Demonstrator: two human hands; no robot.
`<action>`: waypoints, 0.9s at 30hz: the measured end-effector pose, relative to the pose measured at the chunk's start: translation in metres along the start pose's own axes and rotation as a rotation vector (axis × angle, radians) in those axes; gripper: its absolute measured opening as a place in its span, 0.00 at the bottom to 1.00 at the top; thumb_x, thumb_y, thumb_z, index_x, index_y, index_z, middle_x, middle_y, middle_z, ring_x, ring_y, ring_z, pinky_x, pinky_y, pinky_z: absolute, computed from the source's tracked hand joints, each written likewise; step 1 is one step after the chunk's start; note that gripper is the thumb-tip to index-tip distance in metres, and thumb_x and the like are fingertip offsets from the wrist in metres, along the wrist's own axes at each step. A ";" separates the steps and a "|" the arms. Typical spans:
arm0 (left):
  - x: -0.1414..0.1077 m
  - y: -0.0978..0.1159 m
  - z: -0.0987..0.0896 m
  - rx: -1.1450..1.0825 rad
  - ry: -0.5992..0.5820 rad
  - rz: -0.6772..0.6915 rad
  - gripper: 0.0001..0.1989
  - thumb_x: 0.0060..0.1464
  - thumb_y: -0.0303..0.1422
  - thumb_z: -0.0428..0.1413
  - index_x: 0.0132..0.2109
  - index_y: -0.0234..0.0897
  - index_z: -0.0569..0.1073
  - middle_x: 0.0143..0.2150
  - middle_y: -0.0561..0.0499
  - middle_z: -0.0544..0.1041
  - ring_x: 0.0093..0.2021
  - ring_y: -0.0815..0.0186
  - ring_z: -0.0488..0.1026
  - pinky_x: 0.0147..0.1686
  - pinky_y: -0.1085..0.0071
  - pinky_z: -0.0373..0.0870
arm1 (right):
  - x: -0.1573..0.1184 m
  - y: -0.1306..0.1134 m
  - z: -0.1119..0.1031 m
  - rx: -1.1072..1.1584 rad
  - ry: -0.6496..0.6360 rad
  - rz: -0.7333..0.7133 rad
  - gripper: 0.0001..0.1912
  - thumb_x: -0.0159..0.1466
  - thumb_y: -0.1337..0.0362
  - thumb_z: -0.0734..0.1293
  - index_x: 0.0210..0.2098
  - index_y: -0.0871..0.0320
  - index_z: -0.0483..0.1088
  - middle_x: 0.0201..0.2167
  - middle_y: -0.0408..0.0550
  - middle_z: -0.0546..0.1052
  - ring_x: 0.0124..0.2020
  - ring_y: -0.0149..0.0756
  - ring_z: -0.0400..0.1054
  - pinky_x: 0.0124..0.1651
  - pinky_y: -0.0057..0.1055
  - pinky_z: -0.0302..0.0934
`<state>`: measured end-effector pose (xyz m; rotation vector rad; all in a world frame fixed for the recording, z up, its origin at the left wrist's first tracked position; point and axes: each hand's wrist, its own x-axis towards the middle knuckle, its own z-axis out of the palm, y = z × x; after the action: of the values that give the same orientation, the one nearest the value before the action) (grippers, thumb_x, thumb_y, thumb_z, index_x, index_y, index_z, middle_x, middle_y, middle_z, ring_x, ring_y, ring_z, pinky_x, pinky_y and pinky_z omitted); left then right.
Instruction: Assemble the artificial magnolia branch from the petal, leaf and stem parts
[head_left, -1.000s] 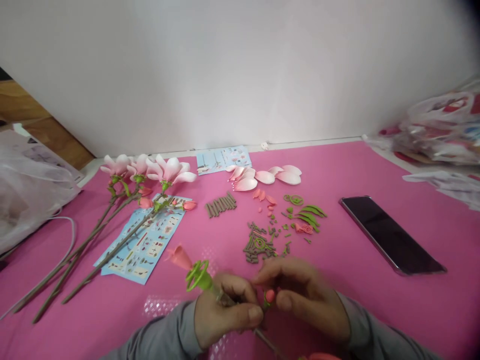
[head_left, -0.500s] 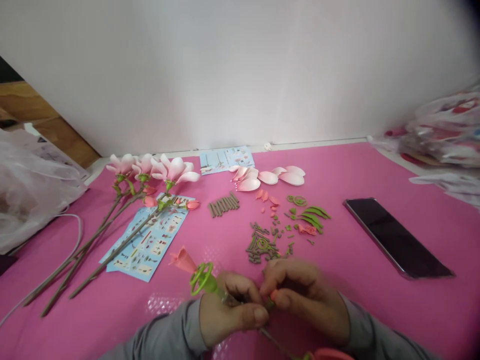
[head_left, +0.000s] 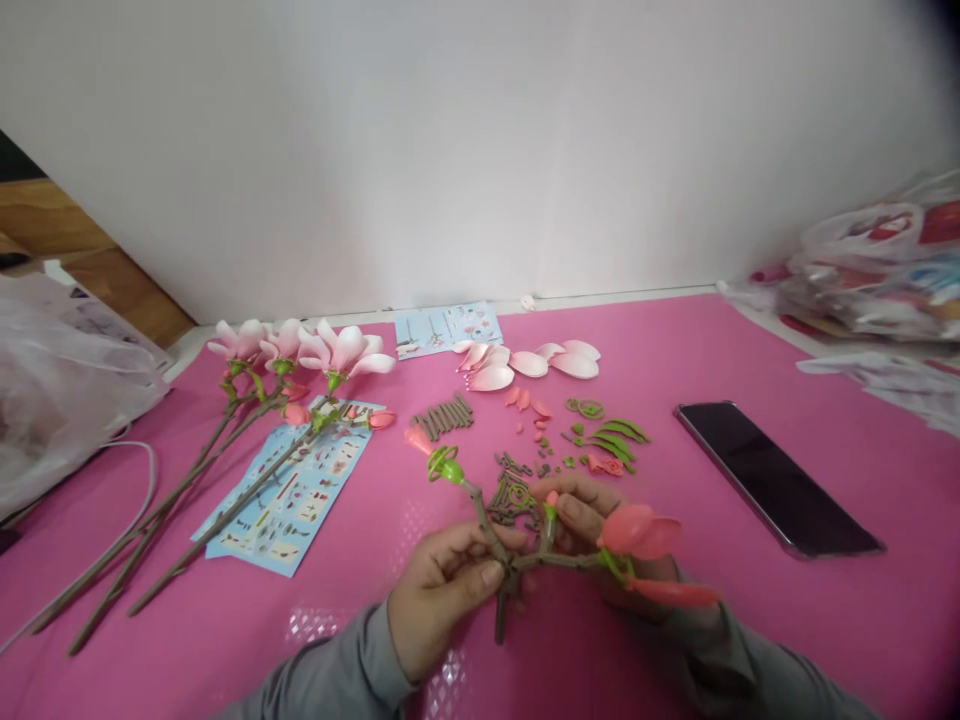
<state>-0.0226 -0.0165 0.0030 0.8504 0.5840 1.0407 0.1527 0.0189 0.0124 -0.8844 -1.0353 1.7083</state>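
Your left hand (head_left: 442,600) clamped the brown plastic branch (head_left: 517,563) at 6 o'clock, fingers (head_left: 480,573) curled together around it; your right hand (head_left: 577,510), fingers (head_left: 570,505) also together, gripped it beside one coral bud (head_left: 637,530). Three finished magnolia stems (head_left: 225,470) lay at 10 o'clock, one phone (head_left: 772,475) at 3 o'clock.

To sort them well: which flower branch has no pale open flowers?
The branch in the left hand and right hand: coral buds; the table branches carry pale open flowers.
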 end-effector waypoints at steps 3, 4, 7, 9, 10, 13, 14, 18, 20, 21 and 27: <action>0.002 -0.001 -0.005 -0.010 0.081 0.054 0.07 0.49 0.31 0.59 0.38 0.36 0.76 0.28 0.50 0.78 0.26 0.68 0.73 0.26 0.73 0.69 | 0.001 0.003 0.003 0.140 -0.008 -0.055 0.13 0.52 0.55 0.71 0.25 0.58 0.67 0.19 0.40 0.69 0.20 0.29 0.64 0.23 0.27 0.62; 0.003 -0.001 -0.006 -0.007 0.109 0.076 0.07 0.49 0.31 0.59 0.38 0.36 0.76 0.28 0.51 0.78 0.26 0.68 0.73 0.26 0.73 0.69 | 0.000 0.004 0.005 0.121 -0.006 -0.069 0.13 0.52 0.57 0.71 0.25 0.58 0.66 0.19 0.41 0.69 0.20 0.29 0.65 0.24 0.27 0.62; 0.005 0.000 -0.008 0.034 0.137 0.107 0.07 0.50 0.31 0.59 0.38 0.35 0.75 0.28 0.50 0.78 0.25 0.69 0.73 0.26 0.73 0.70 | -0.005 0.004 0.009 0.014 -0.031 -0.068 0.11 0.53 0.63 0.72 0.32 0.59 0.67 0.24 0.43 0.73 0.24 0.30 0.68 0.29 0.27 0.64; 0.006 0.002 -0.005 0.058 0.121 0.097 0.07 0.50 0.31 0.59 0.38 0.35 0.76 0.27 0.50 0.77 0.24 0.70 0.72 0.25 0.74 0.70 | -0.010 0.002 0.013 -0.007 -0.074 -0.060 0.13 0.53 0.64 0.72 0.36 0.58 0.68 0.28 0.44 0.74 0.29 0.31 0.70 0.34 0.29 0.66; 0.006 0.003 -0.003 0.060 0.109 0.086 0.07 0.49 0.31 0.59 0.37 0.34 0.76 0.27 0.50 0.77 0.24 0.70 0.72 0.24 0.75 0.70 | -0.012 0.002 0.014 -0.015 -0.081 -0.055 0.13 0.54 0.63 0.72 0.37 0.58 0.68 0.29 0.44 0.75 0.30 0.31 0.70 0.35 0.30 0.67; 0.005 0.003 0.001 0.029 0.076 0.058 0.08 0.48 0.29 0.61 0.38 0.34 0.77 0.29 0.50 0.78 0.26 0.70 0.73 0.26 0.74 0.72 | -0.015 0.000 0.016 -0.073 -0.072 -0.050 0.08 0.57 0.62 0.69 0.35 0.57 0.69 0.27 0.42 0.75 0.29 0.31 0.71 0.34 0.29 0.68; 0.005 0.002 0.001 0.014 0.067 0.050 0.08 0.48 0.29 0.60 0.39 0.35 0.77 0.29 0.50 0.78 0.27 0.69 0.73 0.27 0.73 0.73 | -0.015 0.000 0.016 -0.086 -0.076 -0.056 0.07 0.58 0.62 0.68 0.35 0.57 0.69 0.25 0.42 0.75 0.28 0.31 0.71 0.33 0.28 0.68; 0.004 -0.002 -0.002 -0.032 0.048 0.057 0.08 0.50 0.30 0.59 0.40 0.35 0.75 0.29 0.50 0.78 0.27 0.68 0.74 0.27 0.71 0.74 | -0.014 0.002 0.013 -0.090 -0.087 -0.086 0.07 0.58 0.62 0.69 0.34 0.56 0.69 0.24 0.42 0.76 0.25 0.31 0.71 0.30 0.28 0.69; 0.003 -0.002 -0.003 -0.036 0.051 0.054 0.06 0.50 0.31 0.59 0.37 0.34 0.75 0.28 0.50 0.79 0.25 0.68 0.75 0.25 0.71 0.74 | -0.014 0.002 0.013 -0.100 -0.099 -0.089 0.06 0.58 0.62 0.69 0.34 0.56 0.69 0.23 0.42 0.76 0.25 0.31 0.72 0.30 0.28 0.69; 0.003 -0.001 -0.002 -0.036 0.056 0.052 0.06 0.50 0.31 0.59 0.36 0.33 0.75 0.27 0.50 0.79 0.24 0.68 0.75 0.25 0.71 0.74 | -0.015 0.003 0.013 -0.100 -0.109 -0.089 0.06 0.58 0.62 0.69 0.33 0.56 0.69 0.23 0.42 0.76 0.25 0.32 0.72 0.30 0.28 0.70; 0.003 0.001 0.000 -0.048 0.072 0.053 0.06 0.49 0.31 0.59 0.35 0.33 0.75 0.26 0.50 0.78 0.25 0.68 0.75 0.25 0.71 0.74 | -0.016 0.002 0.013 -0.092 -0.117 -0.078 0.05 0.58 0.63 0.68 0.34 0.56 0.69 0.25 0.43 0.77 0.28 0.32 0.73 0.31 0.29 0.71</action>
<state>-0.0219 -0.0133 0.0034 0.7927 0.5975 1.1326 0.1453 0.0002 0.0179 -0.7988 -1.2186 1.6741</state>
